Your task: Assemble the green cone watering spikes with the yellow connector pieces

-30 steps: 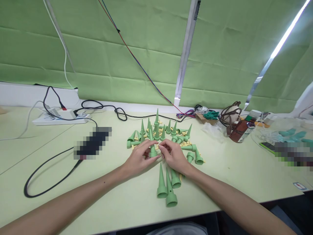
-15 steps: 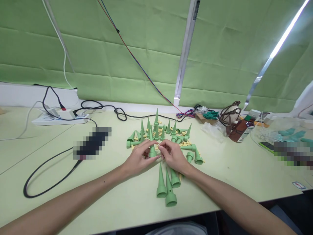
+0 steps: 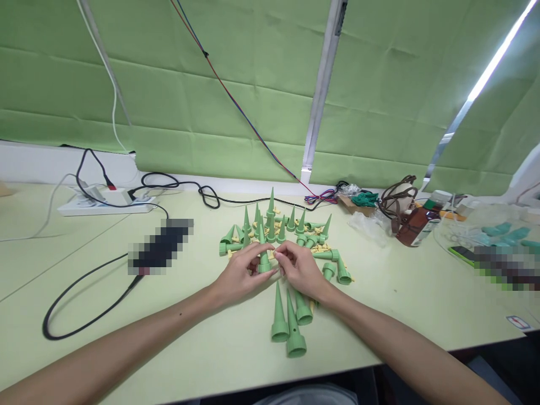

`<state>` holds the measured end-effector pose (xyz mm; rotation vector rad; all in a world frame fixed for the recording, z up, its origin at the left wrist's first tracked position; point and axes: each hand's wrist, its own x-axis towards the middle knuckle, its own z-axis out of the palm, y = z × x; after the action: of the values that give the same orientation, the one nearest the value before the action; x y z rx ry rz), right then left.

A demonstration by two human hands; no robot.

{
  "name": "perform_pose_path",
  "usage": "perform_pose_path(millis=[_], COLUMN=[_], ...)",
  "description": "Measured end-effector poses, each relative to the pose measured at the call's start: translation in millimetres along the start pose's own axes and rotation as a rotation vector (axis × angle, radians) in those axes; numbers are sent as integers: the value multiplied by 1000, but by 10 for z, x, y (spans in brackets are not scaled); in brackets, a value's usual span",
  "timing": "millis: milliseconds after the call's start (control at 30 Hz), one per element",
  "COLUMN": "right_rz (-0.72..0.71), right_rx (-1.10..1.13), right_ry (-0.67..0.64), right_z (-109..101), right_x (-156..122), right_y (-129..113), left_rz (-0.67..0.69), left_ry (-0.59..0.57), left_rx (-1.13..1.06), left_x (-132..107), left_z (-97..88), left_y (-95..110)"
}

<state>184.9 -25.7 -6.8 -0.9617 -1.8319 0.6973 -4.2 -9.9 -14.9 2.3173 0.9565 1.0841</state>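
My left hand (image 3: 238,275) grips the base of an upright green plastic cone (image 3: 264,256) at the middle of the table. Right beside it, my right hand (image 3: 300,269) is pinched on a small yellow piece (image 3: 275,254) held against that cone. Behind my hands stands a cluster of green cones (image 3: 278,225) mixed with small yellow pieces, some upright and some lying flat. In front of my hands, three green cones (image 3: 289,318) lie side by side near the table's front edge.
A black cable (image 3: 80,298) loops at the left, running to a blurred dark block (image 3: 160,247). A white power strip (image 3: 105,202) sits at the back left. At the right lie a brown bottle (image 3: 415,225), a bag with straps, clear plastic and teal parts (image 3: 504,232).
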Motion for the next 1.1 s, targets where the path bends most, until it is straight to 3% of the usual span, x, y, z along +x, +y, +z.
perform_pose_path(millis=[1100], right_rz=[-87], right_rx=[-143], right_ry=[5], right_z=[-30], right_x=[37], right_y=[-21], left_rz=[-40], left_ry=[79], left_rx=[20], left_x=[40], left_z=[18], left_y=[83])
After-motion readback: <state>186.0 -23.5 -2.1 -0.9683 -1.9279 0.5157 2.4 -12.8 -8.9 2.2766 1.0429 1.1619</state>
